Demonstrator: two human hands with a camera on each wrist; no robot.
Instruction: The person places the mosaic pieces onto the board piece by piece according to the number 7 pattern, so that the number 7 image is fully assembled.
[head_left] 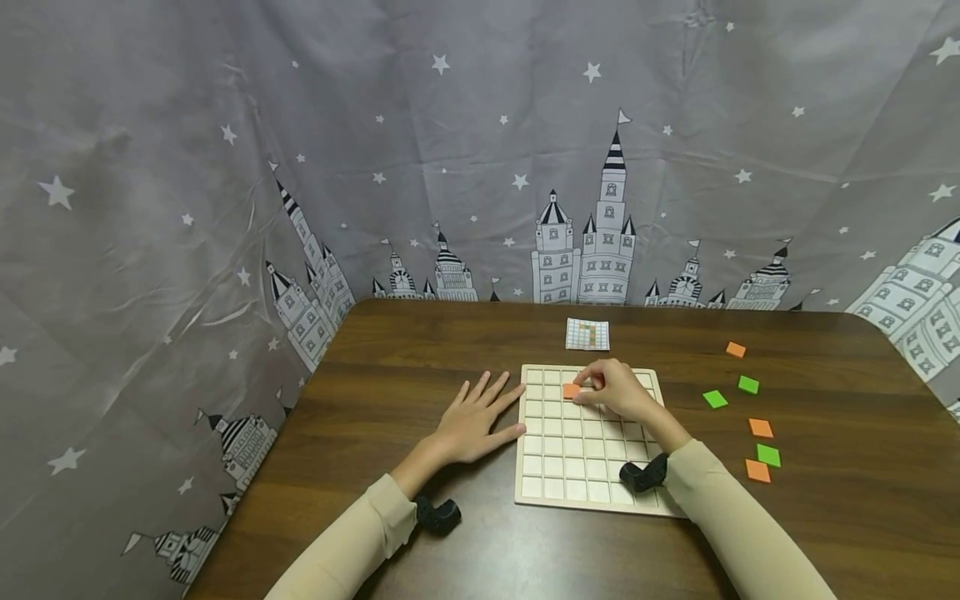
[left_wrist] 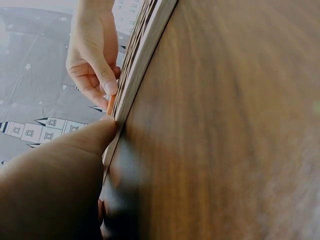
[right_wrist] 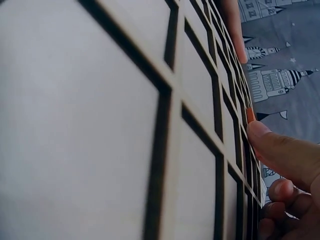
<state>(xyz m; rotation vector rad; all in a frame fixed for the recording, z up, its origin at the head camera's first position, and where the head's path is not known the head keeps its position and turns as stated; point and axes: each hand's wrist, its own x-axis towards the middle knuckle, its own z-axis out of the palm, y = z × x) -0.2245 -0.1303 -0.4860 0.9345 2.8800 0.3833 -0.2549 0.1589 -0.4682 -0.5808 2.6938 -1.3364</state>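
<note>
On the far left part of the gridded wooden board [head_left: 552,465], right hand [head_left: 618,392] pinches an orange tile [head_left: 571,391], grip clamped: thumb and a finger together on it. Tile is at the third column from the left, second row from the far edge; can't tell if seated flat in its square or held just above. Left hand [head_left: 467,429] rests on the table [head_left: 390,400], left of the board, fingers straight and spread apart, holding nothing; thumb and index tips reach the board's left edge.

Far side, just beyond the board: small card [head_left: 587,334] with a printed grid, some squares orange and green. Right of the board, six loose tiles on the table. Farthest is an orange one [head_left: 736,350]; nearer, two green ones, one to the right [head_left: 748,384] and one to the left [head_left: 715,399]; then another orange [head_left: 761,428], then a green [head_left: 768,455], with the nearest orange [head_left: 757,471] right beside it.

Both arms in pale sleeves [head_left: 750,525], black device [head_left: 437,515] at left wrist, another [head_left: 643,475] at right. Behind the table, grey curtain [head_left: 480,83] with stars and castles.
</note>
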